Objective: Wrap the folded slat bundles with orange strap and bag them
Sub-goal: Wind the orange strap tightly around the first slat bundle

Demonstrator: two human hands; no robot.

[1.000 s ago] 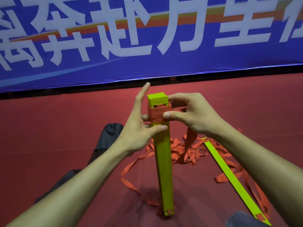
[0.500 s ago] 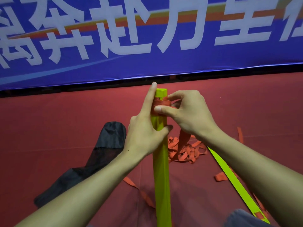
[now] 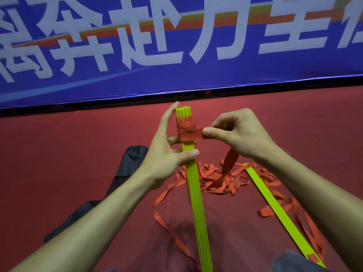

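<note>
Several turns of flat orange woven strap (image 3: pixel 185 130) sat round the upper end of the tall stack of yellow-green plastic slats, the slat bundle (image 3: pixel 193 183), which stood almost upright on the red floor (image 3: pixel 78 154) between my forearms.

My left hand (image 3: pixel 165 154) gripped the slat bundle just below the wrap. The thumb pressed across its front, the forefinger lay straight up its left edge, and the other fingers were behind it. My right hand (image 3: pixel 235 134), just right of the wrap, pinched the orange strap between thumb and curled fingers and drew it taut. Its loose tail dropped to a tangled heap on the floor behind the bundle.

To my mind, the turn needed steady tension, with each pass laid flat over the last one. The thumb had to clamp the slats so they could not fan out.

Left of the bundle lay a limp black fabric bag (image 3: pixel 129 163). It looked flat, and I could not tell whether anything was in it. One loose yellow-green slat (image 3: pixel 275 209) lay to the right of the bundle, unwrapped and outside the bag.
</note>
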